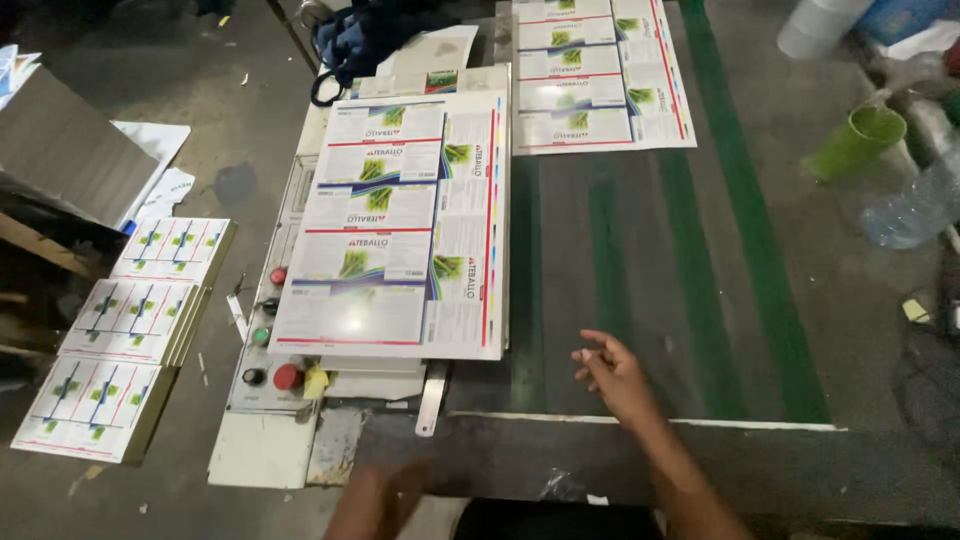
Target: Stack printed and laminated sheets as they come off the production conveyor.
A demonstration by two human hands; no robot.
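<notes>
My right hand (pixel 608 371) hovers over the dark conveyor belt (pixel 640 290) with green stripes, fingers loosely spread and holding nothing. It is just right of a stack of printed sheets (pixel 400 230) with white, blue and green panels. My left hand (pixel 385 498) is blurred at the bottom edge, near the front of the machine, and seems empty. A second printed sheet (pixel 595 75) lies farther up the belt.
A control panel (pixel 268 345) with red and green buttons sits left of the stack. Piles of printed cards (pixel 130 330) lie on the floor at left. A green cup (pixel 858 140), a clear plastic bottle (pixel 915 210) and a white roll (pixel 815 25) are at right.
</notes>
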